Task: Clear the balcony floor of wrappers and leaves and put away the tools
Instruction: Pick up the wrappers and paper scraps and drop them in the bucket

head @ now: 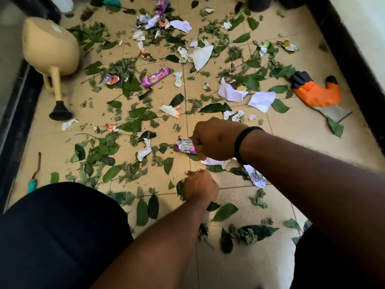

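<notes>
Green leaves (214, 108), torn white paper (261, 101) and purple snack wrappers (155, 77) litter the beige tiled floor (295, 130). My right hand (214, 139), with a black band on its wrist, grips a crumpled purple and silver wrapper (184, 146) low over the floor. My left hand (199, 185) is closer to me and holds a bunch of green leaves (180, 189). An orange and black glove (316, 90) lies at the right on a flat grey blade (335, 112). A beige watering can (50, 49) lies on its side at the left.
A teal-handled hand tool (34, 178) lies at the left edge, and another teal-handled tool (108, 2) at the top. Dark pots (259, 4) stand at the back. Black skirting (343, 44) borders the right wall. My dark-clothed knees (58, 232) fill the bottom corners.
</notes>
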{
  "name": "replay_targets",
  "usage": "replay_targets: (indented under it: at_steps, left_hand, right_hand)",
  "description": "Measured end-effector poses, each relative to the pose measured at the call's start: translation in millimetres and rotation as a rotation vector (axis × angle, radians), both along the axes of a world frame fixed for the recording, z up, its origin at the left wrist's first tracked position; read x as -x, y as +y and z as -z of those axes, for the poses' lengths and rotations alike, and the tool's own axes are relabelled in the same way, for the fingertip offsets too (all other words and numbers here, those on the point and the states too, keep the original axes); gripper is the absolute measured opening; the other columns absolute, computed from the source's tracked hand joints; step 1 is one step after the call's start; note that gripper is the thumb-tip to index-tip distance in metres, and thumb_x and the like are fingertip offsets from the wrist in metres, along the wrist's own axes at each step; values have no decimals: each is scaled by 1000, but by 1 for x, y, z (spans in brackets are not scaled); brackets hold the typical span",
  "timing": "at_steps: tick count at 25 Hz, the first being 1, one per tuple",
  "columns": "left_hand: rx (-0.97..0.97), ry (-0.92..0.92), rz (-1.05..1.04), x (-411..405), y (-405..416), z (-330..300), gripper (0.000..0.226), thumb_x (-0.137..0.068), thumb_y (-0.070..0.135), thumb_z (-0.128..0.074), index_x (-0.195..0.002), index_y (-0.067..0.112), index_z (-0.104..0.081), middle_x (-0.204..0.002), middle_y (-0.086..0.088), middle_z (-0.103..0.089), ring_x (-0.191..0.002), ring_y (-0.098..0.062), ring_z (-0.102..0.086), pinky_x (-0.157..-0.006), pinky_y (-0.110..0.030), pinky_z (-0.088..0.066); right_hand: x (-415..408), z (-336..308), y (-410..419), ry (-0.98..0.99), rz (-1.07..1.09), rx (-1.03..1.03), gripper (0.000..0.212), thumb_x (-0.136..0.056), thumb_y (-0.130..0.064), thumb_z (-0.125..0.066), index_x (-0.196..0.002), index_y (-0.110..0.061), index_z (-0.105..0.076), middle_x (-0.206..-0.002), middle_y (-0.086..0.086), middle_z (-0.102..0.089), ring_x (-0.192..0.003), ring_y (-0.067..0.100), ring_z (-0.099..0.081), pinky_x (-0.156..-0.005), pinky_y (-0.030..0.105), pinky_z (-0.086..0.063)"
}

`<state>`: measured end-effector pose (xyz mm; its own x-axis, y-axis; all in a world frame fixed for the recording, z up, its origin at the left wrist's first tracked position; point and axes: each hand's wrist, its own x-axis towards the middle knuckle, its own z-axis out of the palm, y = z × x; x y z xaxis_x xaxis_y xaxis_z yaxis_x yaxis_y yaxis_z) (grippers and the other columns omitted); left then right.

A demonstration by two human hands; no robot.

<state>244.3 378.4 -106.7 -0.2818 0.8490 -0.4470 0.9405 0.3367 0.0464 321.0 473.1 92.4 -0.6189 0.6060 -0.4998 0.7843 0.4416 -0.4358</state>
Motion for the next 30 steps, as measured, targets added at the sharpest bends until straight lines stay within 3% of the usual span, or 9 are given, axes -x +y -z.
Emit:
replay_targets:
  at_steps: [3,6,10,15,18,22,26,28,30]
  left_hand:
    - [-242,-82,-258,23,16,-2,24,-101,34,-49,-107,15,-62,-100,-5,-63,-80,-15,-58,-58,-26,-42]
    - [-501,-127,-498,69,38,3,17,-94,18,-60,-110,15,-63,-123,-12,-51,-103,-28,-56,-70,-36,-50]
    - [-450,-88,-694,131,65,15,22,-94,12,-58,-113,5,-68,-139,-17,-47,-122,-38,-50,-96,-43,-47]
    - [-283,-37,-723,166,74,32,28,-92,21,-65,-111,0,-68,-120,-17,-65,-115,-38,-59,-96,-46,-52]
    - [-350,-3,-721,166,78,27,24,-90,17,-64,-109,2,-71,-113,-19,-69,-110,-38,-61,-93,-43,-51]
    - [-616,-12,-810,153,92,2,21,-93,12,-60,-108,8,-74,-113,-18,-69,-115,-36,-52,-94,-42,-39]
    - [-744,-247,-990,130,123,-36,25,-92,23,-63,-104,5,-75,-96,-14,-74,-92,-29,-67,-74,-33,-46]
    - [-731,-506,-864,117,148,-61,20,-88,18,-67,-94,1,-74,-81,-11,-72,-73,-24,-69,-61,-30,-51]
    - [-458,-792,-641,114,175,-98,12,-86,12,-72,-89,0,-72,-84,-13,-74,-67,-22,-70,-59,-32,-57]
  right_hand:
    - [2,2,-2,-11,-4,0,9,-95,-11,-52,-89,-18,-50,-98,10,-61,-89,29,-58,-85,40,-55]
    - [5,0,-5,-18,-12,20,8,-96,-12,-53,-89,-15,-52,-101,12,-65,-91,30,-60,-87,42,-55]
    - [7,-3,-7,1,-9,47,5,-97,-12,-55,-97,-11,-60,-101,12,-64,-91,28,-59,-91,42,-54]
    - [3,-7,-9,10,1,68,24,-100,-10,-49,-111,-2,-69,-108,12,-62,-101,30,-60,-89,37,-52]
    - [-1,-6,-9,14,19,78,23,-98,-7,-50,-109,-2,-69,-109,14,-65,-97,31,-61,-88,38,-52]
    - [-3,-4,-2,29,76,85,22,-96,-6,-52,-108,-1,-70,-110,17,-69,-98,32,-62,-89,41,-54]
    - [-8,-1,13,63,207,9,25,-96,-9,-49,-113,-3,-66,-119,16,-66,-106,34,-62,-92,44,-54]
    - [-14,0,23,110,331,-68,25,-95,-13,-55,-118,-6,-63,-119,15,-65,-103,33,-62,-88,41,-55]
    - [-17,-1,30,159,438,-121,31,-95,-15,-57,-125,-9,-58,-119,15,-64,-100,33,-61,-82,36,-54]
